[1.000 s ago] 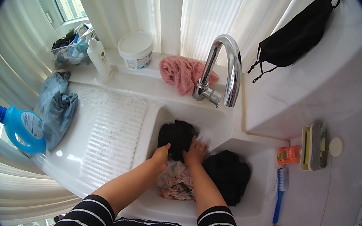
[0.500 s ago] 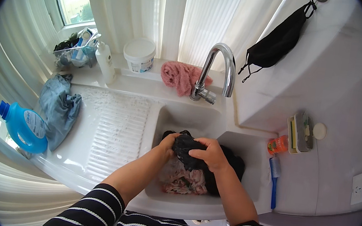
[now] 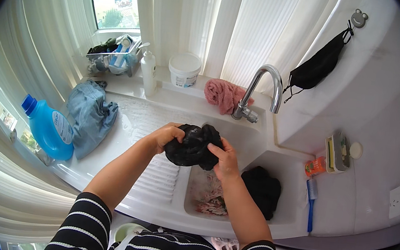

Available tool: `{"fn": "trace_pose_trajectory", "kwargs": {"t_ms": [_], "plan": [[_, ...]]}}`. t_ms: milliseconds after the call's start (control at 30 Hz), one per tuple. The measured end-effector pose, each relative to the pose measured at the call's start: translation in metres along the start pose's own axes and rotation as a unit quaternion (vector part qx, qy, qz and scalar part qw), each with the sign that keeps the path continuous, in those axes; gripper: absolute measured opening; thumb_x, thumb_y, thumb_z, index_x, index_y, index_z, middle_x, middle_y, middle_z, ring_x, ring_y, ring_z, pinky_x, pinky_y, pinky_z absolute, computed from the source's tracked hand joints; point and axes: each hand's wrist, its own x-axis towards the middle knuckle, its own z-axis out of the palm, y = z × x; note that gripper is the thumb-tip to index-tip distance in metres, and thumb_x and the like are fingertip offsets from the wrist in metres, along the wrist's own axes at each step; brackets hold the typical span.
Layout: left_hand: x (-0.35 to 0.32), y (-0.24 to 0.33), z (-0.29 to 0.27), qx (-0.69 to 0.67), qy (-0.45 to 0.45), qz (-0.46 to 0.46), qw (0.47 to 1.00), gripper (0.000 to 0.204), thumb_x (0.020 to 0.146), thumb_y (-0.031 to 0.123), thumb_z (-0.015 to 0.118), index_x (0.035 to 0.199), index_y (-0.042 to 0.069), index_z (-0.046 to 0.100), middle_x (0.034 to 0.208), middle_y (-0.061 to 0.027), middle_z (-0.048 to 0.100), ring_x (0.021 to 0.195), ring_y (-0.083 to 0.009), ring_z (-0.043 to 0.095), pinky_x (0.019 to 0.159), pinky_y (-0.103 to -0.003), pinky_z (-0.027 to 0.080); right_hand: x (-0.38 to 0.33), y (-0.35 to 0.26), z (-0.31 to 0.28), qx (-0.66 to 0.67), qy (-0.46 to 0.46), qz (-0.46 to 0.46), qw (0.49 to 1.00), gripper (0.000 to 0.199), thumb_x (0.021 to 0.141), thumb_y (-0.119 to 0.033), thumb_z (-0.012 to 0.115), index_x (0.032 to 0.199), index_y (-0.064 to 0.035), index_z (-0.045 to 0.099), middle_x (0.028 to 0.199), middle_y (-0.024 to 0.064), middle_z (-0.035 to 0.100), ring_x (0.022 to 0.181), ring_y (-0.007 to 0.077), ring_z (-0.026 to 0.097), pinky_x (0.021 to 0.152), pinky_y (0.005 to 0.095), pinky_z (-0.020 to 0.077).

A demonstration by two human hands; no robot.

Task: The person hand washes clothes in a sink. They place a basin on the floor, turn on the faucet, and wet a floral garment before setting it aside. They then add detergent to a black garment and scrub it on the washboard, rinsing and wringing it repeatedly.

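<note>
A bunched wet black garment [image 3: 191,146] is held up between both hands, above the border of the ribbed washboard [image 3: 154,182] and the sink [image 3: 280,162]. My left hand [image 3: 168,137] is closed on its left end, thumb on top. On the other end my right hand [image 3: 225,160] pinches the cloth with the thumb. Below, a pink and white patterned cloth [image 3: 212,200] lies in the sink, partly hidden by my right forearm. To its right is a heap of black cloth [image 3: 262,191].
A chrome faucet [image 3: 276,87] rises behind the sink, beside a pink towel [image 3: 221,95]. Blue-grey cloth [image 3: 91,115] and a blue detergent jug [image 3: 48,128] are at left, a white bottle [image 3: 147,72] and tub [image 3: 184,67] behind. A blue brush [image 3: 310,205] lies right.
Both hands have lifted the black garment up out of the sink and leftward, toward the washboard. The view has shifted, so surroundings sit farther right. The heap of black cloth shows more fully.
</note>
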Motion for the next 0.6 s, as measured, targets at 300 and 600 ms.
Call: {"fn": "trace_pose_trajectory", "kwargs": {"t_ms": [300,600], "plan": [[-0.024,-0.04,-0.102,0.47,0.297,0.167,0.814,0.03,0.074,0.025,0.067,0.095,0.003,0.067,0.106,-0.018,0.064,0.102,-0.0329,0.06,0.091,-0.04,0.048,0.052,0.092,0.013,-0.455,0.114,-0.175,0.866,0.043,0.078,-0.027,0.076,0.109,-0.0019,0.058,0.112,0.0135,0.06,0.098,0.0243,0.057,0.086,0.0351,0.0461],[-0.084,-0.078,-0.071,0.576,0.057,0.467,0.668,0.042,0.081,0.037,0.071,0.101,0.002,0.062,0.103,-0.017,0.062,0.098,-0.0372,0.06,0.086,-0.045,0.048,-0.013,0.117,0.027,-0.701,-0.162,-0.28,0.635,0.076,0.066,-0.049,0.076,0.126,-0.0101,0.052,0.133,0.0192,0.047,0.127,0.0354,0.043,0.105,0.0588,0.0306]]}}
